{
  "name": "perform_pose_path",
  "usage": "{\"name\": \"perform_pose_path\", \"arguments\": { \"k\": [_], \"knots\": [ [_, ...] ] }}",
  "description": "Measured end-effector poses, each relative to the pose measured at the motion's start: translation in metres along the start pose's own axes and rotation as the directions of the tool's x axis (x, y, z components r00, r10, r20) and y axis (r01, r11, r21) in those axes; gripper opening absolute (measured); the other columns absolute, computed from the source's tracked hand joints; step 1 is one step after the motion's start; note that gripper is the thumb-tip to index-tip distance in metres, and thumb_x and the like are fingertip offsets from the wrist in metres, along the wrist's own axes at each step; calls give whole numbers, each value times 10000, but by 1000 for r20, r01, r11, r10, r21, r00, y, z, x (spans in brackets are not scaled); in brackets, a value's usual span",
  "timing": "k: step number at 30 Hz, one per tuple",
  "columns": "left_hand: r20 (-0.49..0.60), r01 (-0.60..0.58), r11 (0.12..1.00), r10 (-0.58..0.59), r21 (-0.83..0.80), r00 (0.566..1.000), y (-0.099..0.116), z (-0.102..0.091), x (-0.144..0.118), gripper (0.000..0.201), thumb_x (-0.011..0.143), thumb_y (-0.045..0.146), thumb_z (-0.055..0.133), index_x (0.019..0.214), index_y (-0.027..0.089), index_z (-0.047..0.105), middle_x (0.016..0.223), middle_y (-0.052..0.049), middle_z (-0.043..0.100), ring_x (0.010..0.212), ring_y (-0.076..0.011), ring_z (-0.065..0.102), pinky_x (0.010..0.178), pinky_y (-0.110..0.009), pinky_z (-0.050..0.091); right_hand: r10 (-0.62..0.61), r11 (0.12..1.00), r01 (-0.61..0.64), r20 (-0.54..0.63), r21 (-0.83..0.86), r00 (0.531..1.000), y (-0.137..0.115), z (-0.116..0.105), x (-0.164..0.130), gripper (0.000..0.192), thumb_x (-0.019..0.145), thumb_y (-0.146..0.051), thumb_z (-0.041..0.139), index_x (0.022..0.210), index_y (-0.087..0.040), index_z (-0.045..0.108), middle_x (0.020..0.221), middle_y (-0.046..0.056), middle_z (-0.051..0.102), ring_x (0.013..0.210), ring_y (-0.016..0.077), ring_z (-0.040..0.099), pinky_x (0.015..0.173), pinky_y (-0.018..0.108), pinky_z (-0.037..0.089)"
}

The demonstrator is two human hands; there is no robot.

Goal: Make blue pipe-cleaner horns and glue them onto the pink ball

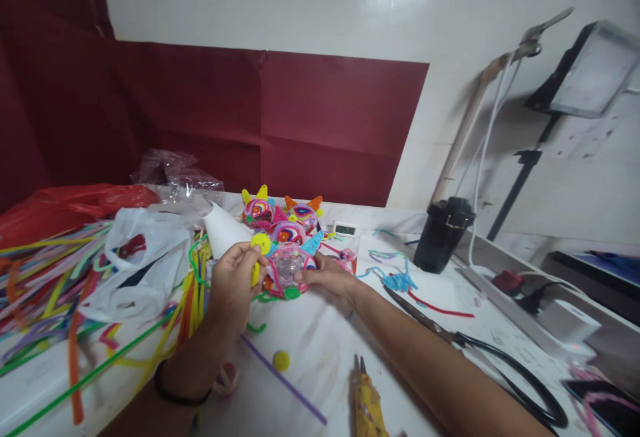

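Observation:
My right hand (333, 278) is closed around the side of a colourful pipe-cleaner animal face (287, 270), which has a blue horn-like point, a pale purple middle and a green piece at its lower edge. My left hand (235, 280) pinches a yellow coiled pipe-cleaner disc (261, 243) at the left side of that face. Whether the disc touches the face cannot be told. Behind stand similar pipe-cleaner faces, one with yellow points (259, 209) and one with orange points (303, 210). A loose yellow disc (281, 360) lies on the table in front.
Bundled pipe cleaners (55, 277) and a white plastic bag (135, 263) fill the left. A yellow glue gun (369, 400) points away at the front. Scissors (453, 337), a black cup (444, 233) and a power strip (530, 317) stand or lie right. A small digital display (345, 229) sits behind.

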State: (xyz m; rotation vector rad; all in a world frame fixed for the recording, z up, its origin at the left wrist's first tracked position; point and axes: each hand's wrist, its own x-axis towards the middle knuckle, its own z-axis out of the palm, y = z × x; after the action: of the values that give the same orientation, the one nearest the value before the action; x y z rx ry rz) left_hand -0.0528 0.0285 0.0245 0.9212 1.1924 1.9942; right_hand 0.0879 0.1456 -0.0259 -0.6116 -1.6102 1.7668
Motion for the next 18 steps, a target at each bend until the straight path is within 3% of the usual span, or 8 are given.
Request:
{"name": "perform_pose_path", "arguments": {
  "k": [7,15,18],
  "knots": [
    [25,5,1000,-6,31,1000,-3,1,-1,164,717,229,569,588,184,477,335,116,357,264,-28,251,307,-137,195,-9,997,11,24,-71,1000,-1,-4,-5,513,579,-227,793,1047,-188,586,978,34,688,955,228,625,879,371,475],
    [0,37,998,-37,60,999,-6,3,-2,138,681,252,595,619,179,496,436,89,486,279,-18,277,281,-125,180,-32,989,32,4,-144,999,-3,-13,-9,526,536,-296,820,1002,-175,607,1018,43,663,960,222,591,878,353,447],
    [6,46,996,-46,79,999,-9,2,-3,143,682,256,593,608,177,500,415,90,464,283,-19,283,284,-117,191,-27,987,28,9,-160,1000,-7,-10,-14,498,513,-303,831,944,-171,620,918,27,669,870,201,597,822,325,456]
  ]
}}
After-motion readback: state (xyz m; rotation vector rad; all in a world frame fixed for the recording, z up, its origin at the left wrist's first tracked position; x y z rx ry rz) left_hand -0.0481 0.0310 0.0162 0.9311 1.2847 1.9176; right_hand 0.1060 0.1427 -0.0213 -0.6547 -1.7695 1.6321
